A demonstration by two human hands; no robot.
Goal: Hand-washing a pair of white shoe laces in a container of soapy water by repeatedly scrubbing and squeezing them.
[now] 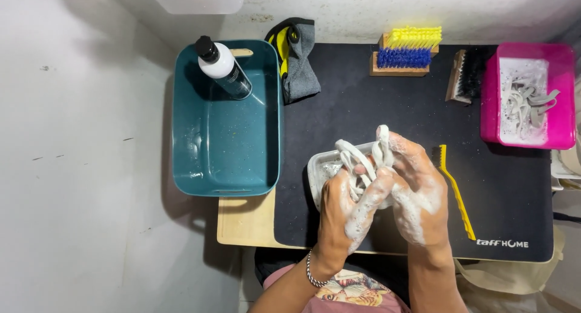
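Observation:
Both my hands are covered in soap foam and work together over a small clear tub on the black mat. My left hand and my right hand are closed around a bundle of white shoelaces, which loops out above my fingers. A silver bracelet sits on my left wrist.
A teal basin with a black-capped bottle stands at the left. At the back lie a grey and yellow cloth, a blue and yellow brush and a dark brush. A pink tub holds more laces. A thin yellow brush lies right of my hands.

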